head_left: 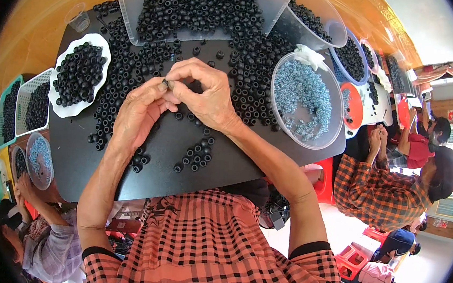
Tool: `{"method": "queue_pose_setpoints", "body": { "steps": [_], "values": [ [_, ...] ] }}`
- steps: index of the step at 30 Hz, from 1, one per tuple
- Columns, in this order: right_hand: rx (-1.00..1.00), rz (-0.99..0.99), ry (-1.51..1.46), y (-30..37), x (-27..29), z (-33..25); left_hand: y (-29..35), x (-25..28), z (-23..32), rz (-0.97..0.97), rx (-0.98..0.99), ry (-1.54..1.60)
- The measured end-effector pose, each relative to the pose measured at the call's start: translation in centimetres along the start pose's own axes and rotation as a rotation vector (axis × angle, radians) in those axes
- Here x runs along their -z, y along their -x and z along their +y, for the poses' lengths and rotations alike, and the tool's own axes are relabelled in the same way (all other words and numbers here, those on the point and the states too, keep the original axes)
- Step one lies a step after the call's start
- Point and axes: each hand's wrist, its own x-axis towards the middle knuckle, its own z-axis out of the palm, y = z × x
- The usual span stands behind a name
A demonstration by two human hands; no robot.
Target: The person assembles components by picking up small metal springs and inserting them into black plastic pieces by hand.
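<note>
My left hand (142, 104) and my right hand (206, 94) meet over the middle of the dark table (84, 167). Thumbs and fingertips of both pinch one small black bead-like part (165, 83), mostly covered by the fingers. Around and beyond the hands spreads a thick layer of loose black round parts (247, 84) with holes in their ends. A few more (198, 155) lie below my right wrist. To the right stands a clear round bowl (337, 124) of small light-blue pieces that look like springs (302, 94).
A clear bin (122, 6) spills black parts at the far side. At left sits a white scalloped plate (60, 106) heaped with them, near a clear cup (78, 18) and baskets (24, 97). Co-workers sit left and right; one wears an orange plaid shirt (378, 192).
</note>
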Motion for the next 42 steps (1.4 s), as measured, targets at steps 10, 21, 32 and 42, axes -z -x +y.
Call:
{"method": "queue_pose_setpoints", "body": {
  "steps": [10,21,32,42],
  "values": [
    [0.241,-0.076,0.356,0.1,0.6,-0.5,0.2,-0.2,0.2,-0.024,0.072,0.077],
    [0.235,0.020,0.367,0.2,0.2,-0.9,-0.1,0.4,0.2,0.054,0.034,0.070],
    [0.300,-0.272,0.794,-7.8,4.1,2.1,-0.3,0.6,0.1,0.081,-0.007,0.045],
    [0.224,-0.458,1.022,-8.4,2.8,3.2,-0.1,0.4,0.1,0.047,0.004,0.017]
  ]
}}
